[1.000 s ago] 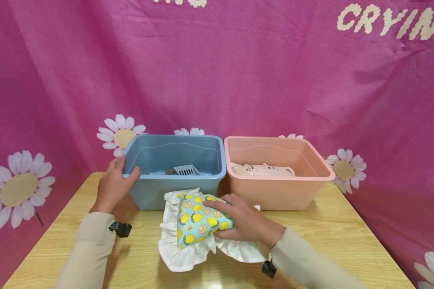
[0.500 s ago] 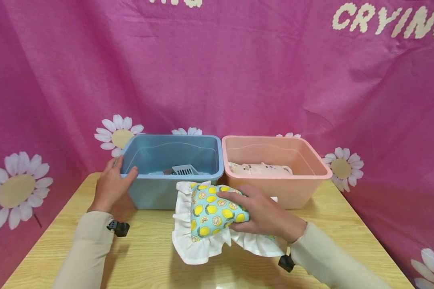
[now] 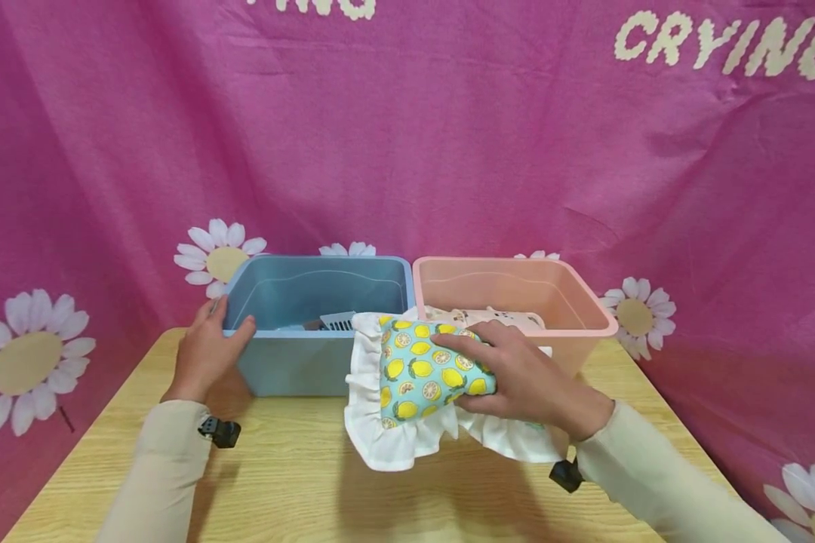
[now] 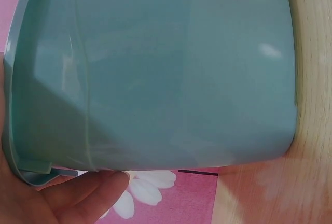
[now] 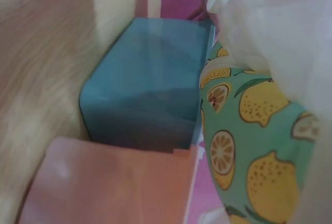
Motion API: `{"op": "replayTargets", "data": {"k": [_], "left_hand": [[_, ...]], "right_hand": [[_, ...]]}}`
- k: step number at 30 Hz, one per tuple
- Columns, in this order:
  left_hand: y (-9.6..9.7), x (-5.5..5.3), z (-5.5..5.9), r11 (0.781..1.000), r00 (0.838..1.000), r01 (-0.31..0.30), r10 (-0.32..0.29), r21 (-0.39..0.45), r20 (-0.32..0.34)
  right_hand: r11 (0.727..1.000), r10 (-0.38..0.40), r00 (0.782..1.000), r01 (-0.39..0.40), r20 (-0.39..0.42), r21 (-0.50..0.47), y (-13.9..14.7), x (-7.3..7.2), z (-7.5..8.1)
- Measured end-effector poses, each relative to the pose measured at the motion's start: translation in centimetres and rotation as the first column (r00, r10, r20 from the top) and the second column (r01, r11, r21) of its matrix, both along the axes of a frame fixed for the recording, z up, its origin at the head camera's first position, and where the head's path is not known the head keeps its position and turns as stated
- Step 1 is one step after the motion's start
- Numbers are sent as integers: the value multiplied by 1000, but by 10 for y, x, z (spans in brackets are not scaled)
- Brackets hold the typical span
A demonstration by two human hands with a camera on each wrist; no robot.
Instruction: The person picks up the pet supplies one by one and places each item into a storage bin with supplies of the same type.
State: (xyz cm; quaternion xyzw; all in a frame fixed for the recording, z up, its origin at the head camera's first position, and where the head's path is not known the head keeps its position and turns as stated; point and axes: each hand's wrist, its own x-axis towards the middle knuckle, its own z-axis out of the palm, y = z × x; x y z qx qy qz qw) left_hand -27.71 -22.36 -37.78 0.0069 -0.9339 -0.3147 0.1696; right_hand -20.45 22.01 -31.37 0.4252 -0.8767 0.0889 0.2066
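My right hand (image 3: pixel 519 381) grips a folded cloth (image 3: pixel 417 369), turquoise with printed lemons and a white ruffled edge. It hangs above the table in front of the two bins, its upper part overlapping the blue bin's right end and the pink bin's front left in the head view. Close up, the right wrist view shows the lemon print (image 5: pixel 272 177) beside both bins. My left hand (image 3: pixel 207 351) holds the near left corner of the blue bin (image 3: pixel 292 366); in the left wrist view its fingers (image 4: pixel 98 195) curl round the rim.
The pink bin (image 3: pixel 570 351) stands right beside the blue one on the wooden table (image 3: pixel 278 483). A pale bundle with small prints (image 3: pixel 509 319) lies in the pink bin. A grey slotted utensil head (image 3: pixel 338 322) shows inside the blue bin. Behind hangs a magenta backdrop (image 3: pixel 394 151).
My right hand has moved right and upward with the lemon-print cloth, from in front of the blue bin toward the pink one. My left hand stays on the blue bin's corner.
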Motion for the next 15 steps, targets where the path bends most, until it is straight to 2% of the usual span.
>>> {"op": "replayTargets", "data": {"k": [5, 15], "left_hand": [[0, 1, -2, 1000, 1000, 3, -4, 26, 22], [-1, 2, -1, 999, 1000, 8, -9, 34, 19]], "right_hand": [[1000, 13, 999, -13, -48, 11, 5, -4, 11], [1000, -16, 999, 16, -44, 1, 19, -8, 26]]}}
